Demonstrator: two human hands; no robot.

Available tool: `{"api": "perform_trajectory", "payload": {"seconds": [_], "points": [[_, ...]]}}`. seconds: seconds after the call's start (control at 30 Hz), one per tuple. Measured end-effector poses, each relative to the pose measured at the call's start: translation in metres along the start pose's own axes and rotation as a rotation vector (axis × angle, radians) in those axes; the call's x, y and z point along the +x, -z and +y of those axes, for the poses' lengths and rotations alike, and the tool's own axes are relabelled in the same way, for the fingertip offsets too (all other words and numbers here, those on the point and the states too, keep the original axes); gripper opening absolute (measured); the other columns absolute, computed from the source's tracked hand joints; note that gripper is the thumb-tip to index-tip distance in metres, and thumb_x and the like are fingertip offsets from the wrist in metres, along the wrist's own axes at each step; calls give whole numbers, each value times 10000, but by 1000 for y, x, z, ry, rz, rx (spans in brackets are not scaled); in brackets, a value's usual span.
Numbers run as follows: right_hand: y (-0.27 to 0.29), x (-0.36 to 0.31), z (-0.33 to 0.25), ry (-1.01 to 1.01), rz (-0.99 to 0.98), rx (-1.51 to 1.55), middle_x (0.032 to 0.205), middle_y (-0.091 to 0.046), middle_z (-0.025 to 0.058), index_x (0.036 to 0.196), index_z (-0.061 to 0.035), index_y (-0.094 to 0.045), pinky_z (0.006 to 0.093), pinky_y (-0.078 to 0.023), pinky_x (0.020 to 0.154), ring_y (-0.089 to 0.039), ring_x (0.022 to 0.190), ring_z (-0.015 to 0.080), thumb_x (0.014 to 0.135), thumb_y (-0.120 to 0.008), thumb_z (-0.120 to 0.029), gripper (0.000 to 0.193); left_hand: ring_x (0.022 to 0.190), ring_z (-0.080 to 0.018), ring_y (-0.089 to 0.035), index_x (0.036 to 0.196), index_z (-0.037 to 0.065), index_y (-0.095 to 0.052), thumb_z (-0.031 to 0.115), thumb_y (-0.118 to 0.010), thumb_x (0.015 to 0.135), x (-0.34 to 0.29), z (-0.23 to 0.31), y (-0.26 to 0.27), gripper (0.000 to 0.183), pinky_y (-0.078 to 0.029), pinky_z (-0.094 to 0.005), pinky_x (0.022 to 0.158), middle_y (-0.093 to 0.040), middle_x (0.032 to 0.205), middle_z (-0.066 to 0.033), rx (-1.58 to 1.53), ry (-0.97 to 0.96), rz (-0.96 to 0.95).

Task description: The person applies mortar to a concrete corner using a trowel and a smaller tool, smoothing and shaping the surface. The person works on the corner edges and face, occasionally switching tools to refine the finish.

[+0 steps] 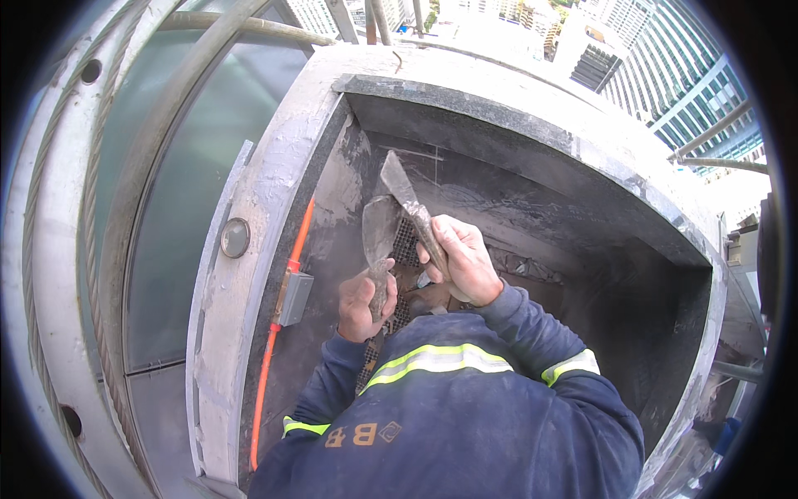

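In my left hand (357,308) is a small trowel (380,233), its broad grey blade pointing up and its dirty handle wrapped by my fingers. My right hand (464,259) grips a putty knife (399,181) by its crusted handle, with the flat blade tilted up to the left. The two blades come together just in front of my chest, the knife beside the upper edge of the trowel. Whether they touch I cannot tell.
I am inside a dark grey walled box with a pale, rough rim (249,191). Along the left wall runs an orange conduit (264,382) with a grey junction box (295,299). Steel cables (93,166) and glass panels (199,208) stand further left; tall buildings (673,66) show beyond.
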State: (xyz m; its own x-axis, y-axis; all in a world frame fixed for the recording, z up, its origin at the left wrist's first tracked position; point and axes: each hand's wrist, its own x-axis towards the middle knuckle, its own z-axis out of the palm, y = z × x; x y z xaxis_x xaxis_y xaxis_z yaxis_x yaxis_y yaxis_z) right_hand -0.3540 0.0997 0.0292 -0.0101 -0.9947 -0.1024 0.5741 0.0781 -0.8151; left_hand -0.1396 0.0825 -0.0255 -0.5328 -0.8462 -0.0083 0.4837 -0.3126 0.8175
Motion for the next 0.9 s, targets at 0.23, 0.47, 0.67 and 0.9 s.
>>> {"api": "perform_trajectory", "payload": {"seconds": [0.23, 0.47, 0.67, 0.9], "points": [[1, -1, -24, -117, -184, -240, 662, -590, 20, 843, -37, -598, 235, -371, 428, -481, 459, 73, 1086, -462, -378, 440, 559, -135, -537, 1347, -78, -545, 417, -596, 1012, 14, -12, -12, 600, -419, -260, 480, -638, 878, -113, 33, -98, 64], [36, 5, -60, -188, -576, -422, 704, -652, 36, 989, 2, -650, 234, -438, 478, -569, 523, 82, 1070, -523, -350, 383, 605, -125, -554, 1331, -51, -563, 480, -590, 1003, 45, -27, -33, 624, -422, -239, 521, -626, 888, -79, 124, -175, 334], [35, 19, -66, 730, -163, -961, 975, -665, 180, 1269, 54, -562, 365, -543, 671, -683, 784, 253, 907, -676, -20, 386, 605, -140, -557, 1359, -52, -529, 412, -557, 1034, 61, -21, -48, 568, -443, -266, 525, -618, 944, -97, 107, -316, 278], [6, 15, -67, 602, -220, -909, 962, -582, 174, 1409, 61, -505, 366, -502, 753, -601, 833, 306, 876, -626, 52, 547, 590, -107, -514, 1370, -65, -543, 466, -538, 1038, 72, -18, -51, 626, -393, -231, 488, -595, 868, -69, 399, -448, 349]]}}
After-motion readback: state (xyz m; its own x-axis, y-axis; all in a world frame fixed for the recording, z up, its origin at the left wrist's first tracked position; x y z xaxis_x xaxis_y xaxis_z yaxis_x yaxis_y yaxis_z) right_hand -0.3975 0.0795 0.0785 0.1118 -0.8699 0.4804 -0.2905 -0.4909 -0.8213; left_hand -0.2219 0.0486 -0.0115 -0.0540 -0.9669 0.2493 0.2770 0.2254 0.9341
